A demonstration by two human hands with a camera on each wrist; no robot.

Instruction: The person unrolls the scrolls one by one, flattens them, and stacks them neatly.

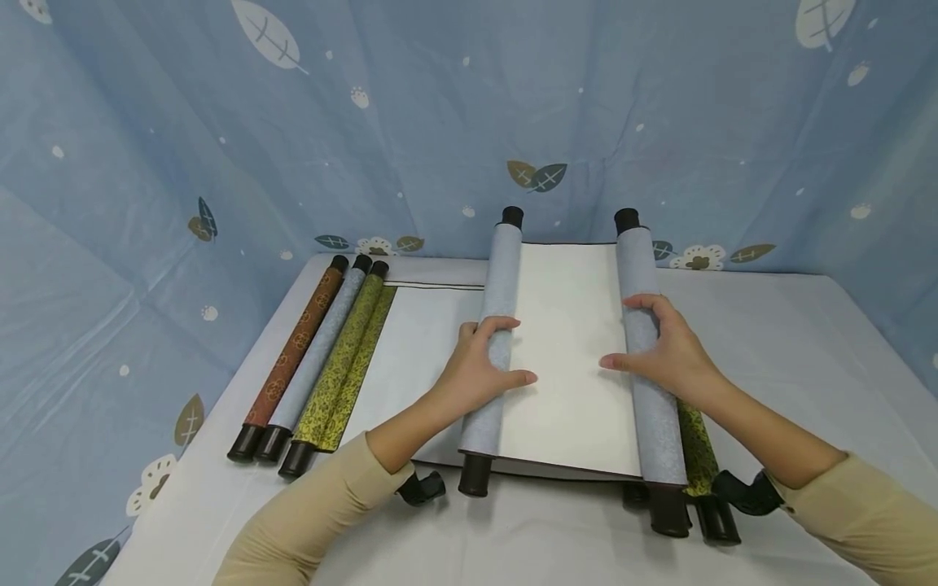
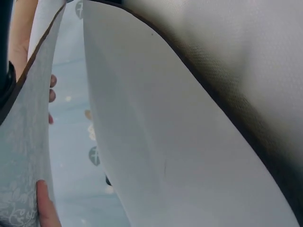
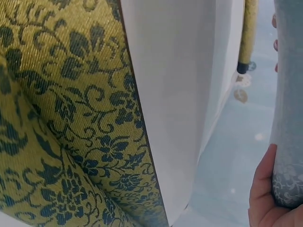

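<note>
our left hand and right hand each grip a roll of the blue-grey scroll; three rolled scrolls lie left.

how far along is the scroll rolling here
Looks done: three rolled scrolls lie side by side at the table's left. In hand: the left hand and right hand each grip a roll of the blue-grey scroll, a white stretch open between. Left: closing that gap, perhaps the yellow scroll underneath.
</note>
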